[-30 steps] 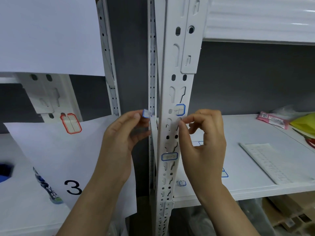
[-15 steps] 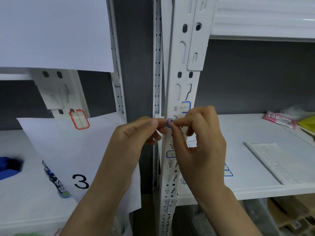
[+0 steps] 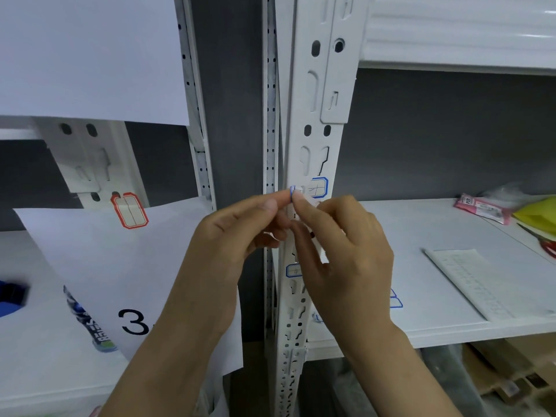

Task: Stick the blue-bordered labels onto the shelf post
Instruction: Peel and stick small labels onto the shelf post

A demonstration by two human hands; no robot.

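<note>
A white slotted shelf post runs down the middle of the view. Two blue-bordered labels are stuck on it: one just above my hands, another lower down, partly behind my right hand. My left hand and my right hand meet in front of the post, and both pinch a small blue-bordered label between their fingertips, at the post's left edge. More blue-bordered labels lie on the shelf board behind my right hand.
A label backing sheet lies on the white shelf to the right, with a pink packet and a yellow bag further back. On the left hang a sheet of paper marked 3 and a red-bordered label.
My hands came together from either side of the post and rose slightly. The small label, first held by my left hand alone, is now pinched by both.
</note>
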